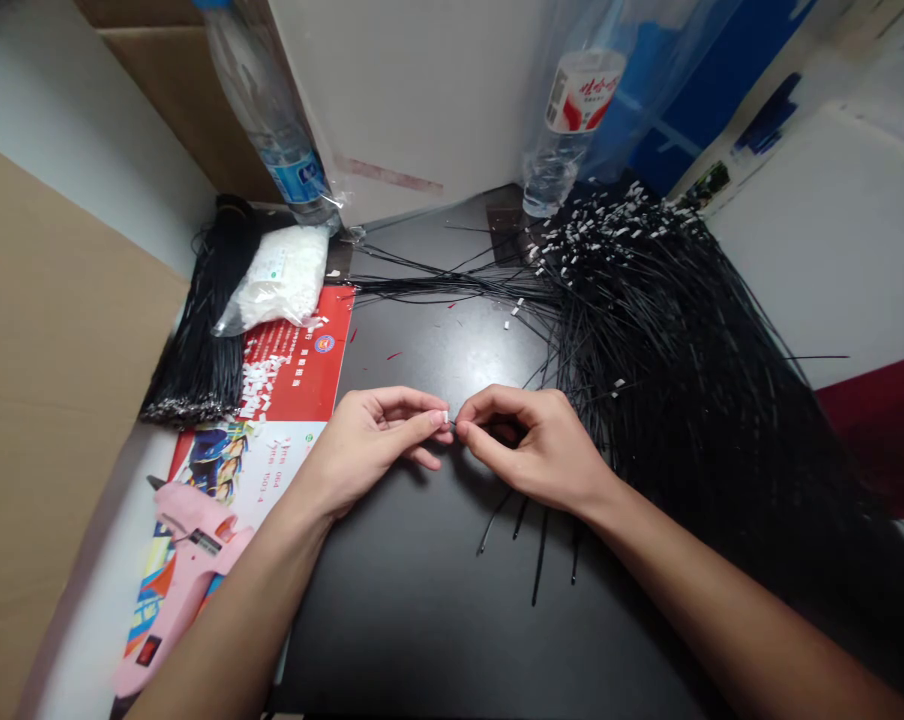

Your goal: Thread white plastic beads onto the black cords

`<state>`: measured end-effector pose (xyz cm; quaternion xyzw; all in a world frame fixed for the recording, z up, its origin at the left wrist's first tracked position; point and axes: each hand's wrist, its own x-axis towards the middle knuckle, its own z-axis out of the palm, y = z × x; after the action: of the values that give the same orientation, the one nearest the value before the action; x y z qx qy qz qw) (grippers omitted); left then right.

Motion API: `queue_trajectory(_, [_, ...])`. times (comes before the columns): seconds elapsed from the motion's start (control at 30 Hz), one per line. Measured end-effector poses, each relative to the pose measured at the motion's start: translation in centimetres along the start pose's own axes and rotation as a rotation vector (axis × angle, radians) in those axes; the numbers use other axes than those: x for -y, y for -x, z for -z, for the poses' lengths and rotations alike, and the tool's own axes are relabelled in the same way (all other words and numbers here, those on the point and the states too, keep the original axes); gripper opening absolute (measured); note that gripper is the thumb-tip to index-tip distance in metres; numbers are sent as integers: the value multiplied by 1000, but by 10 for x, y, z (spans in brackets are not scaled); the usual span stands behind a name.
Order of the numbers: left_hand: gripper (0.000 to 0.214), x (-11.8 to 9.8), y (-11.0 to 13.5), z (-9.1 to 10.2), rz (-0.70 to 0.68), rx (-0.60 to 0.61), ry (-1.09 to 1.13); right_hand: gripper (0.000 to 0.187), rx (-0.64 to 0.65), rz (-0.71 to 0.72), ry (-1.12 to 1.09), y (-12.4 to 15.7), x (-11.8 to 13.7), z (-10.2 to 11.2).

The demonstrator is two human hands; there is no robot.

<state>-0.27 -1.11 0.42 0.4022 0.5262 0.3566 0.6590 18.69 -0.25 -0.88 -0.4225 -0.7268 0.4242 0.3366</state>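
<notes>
My left hand (381, 435) and my right hand (531, 445) meet fingertip to fingertip over the black tabletop (422, 600). The left hand pinches a tiny white clip (445, 417) between thumb and forefinger. The right hand pinches the end of a thin black cord against it; several black cords (538, 545) hang from under that palm toward me. A large pile of black cords with white clips (669, 350) lies just right of my right hand.
A tied bundle of black cords (201, 340) and a plastic bag of white clips (279, 280) lie at the left, on a red printed sheet (294, 380). A pink glue gun (178, 590) rests near left. Two water bottles (272, 110) (572, 120) stand behind. Cardboard walls the left.
</notes>
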Motion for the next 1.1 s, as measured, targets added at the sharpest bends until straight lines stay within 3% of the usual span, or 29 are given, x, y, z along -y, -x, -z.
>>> queue_trajectory(0.73, [26, 1, 1, -1, -14, 14, -19, 10, -25, 25, 40, 1, 0, -3])
queue_trajectory(1.1, [18, 2, 2, -4, -21, -12, -121, 7, -112, 157, 320, 3, 0, -6])
